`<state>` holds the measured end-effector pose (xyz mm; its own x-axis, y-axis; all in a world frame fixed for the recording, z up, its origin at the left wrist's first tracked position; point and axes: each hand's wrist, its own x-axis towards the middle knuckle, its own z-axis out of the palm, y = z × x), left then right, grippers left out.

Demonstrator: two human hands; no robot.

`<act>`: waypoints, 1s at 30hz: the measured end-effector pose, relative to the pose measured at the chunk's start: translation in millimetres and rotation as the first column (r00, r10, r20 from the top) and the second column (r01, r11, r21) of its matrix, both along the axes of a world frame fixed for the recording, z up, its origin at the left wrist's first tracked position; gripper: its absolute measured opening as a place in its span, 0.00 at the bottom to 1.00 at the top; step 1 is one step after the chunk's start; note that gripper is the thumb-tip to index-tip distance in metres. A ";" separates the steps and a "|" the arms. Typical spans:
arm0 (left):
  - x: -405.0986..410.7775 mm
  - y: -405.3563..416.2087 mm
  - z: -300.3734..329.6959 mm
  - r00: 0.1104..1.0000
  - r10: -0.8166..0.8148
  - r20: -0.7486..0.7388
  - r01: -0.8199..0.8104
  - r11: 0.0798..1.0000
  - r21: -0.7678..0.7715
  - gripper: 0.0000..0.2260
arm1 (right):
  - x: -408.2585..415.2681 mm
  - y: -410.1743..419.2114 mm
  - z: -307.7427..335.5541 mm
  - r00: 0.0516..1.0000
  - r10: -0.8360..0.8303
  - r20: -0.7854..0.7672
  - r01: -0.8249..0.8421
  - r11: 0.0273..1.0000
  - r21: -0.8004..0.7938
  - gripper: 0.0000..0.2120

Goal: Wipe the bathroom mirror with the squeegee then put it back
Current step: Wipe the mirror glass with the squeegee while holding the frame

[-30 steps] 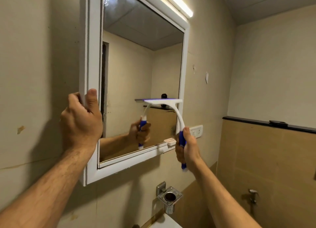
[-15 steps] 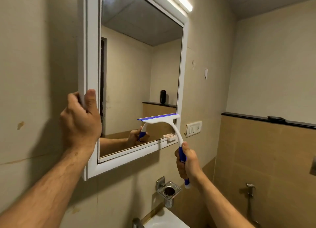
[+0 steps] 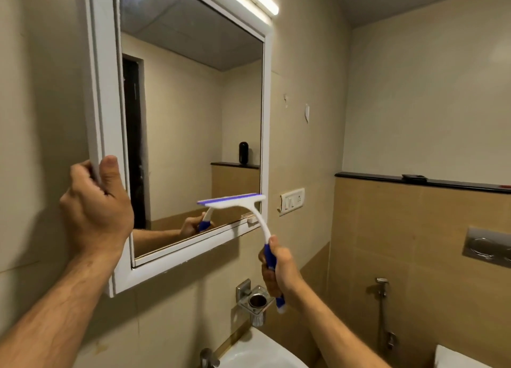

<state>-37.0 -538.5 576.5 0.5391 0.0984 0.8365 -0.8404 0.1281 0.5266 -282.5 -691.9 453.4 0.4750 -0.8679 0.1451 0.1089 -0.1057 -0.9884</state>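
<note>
A white-framed mirror (image 3: 190, 113) hangs on the beige wall. My left hand (image 3: 96, 204) grips the frame's left edge, thumb on the front face. My right hand (image 3: 279, 271) holds the blue grip of a white and blue squeegee (image 3: 237, 202) with a curved white neck. The squeegee's blade lies flat against the glass near the mirror's lower right corner. The mirror reflects the hand and the handle.
A chrome cup holder (image 3: 253, 301) is fixed to the wall below the mirror, above a white sink (image 3: 260, 354) with a tap (image 3: 208, 360). A switch plate (image 3: 291, 202) sits right of the frame. A black ledge (image 3: 414, 182), a flush plate (image 3: 488, 246) and a spray hose (image 3: 384, 312) are on the right wall.
The squeegee blade has slid down the glass from mid-height to near the bottom right corner, my right hand dropping with it. My left hand has stayed on the frame.
</note>
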 end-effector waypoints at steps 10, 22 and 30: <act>-0.5 -0.7 -4.3 0.999 0.001 -0.035 0.000 1.000 0.020 0.28 | 11.8 -6.2 56.2 0.996 -0.059 0.063 0.062 0.997 -0.040 0.27; -1.6 0.9 -30.7 0.997 0.073 -0.007 -0.072 0.994 0.081 0.24 | -3.0 -9.7 9.9 1.000 -0.011 0.021 0.013 0.998 -0.060 0.25; -7.0 1.9 -33.8 0.993 0.121 -0.003 -0.121 0.989 0.084 0.21 | 10.6 -26.4 19.5 0.998 0.038 0.059 -0.033 0.996 -0.089 0.28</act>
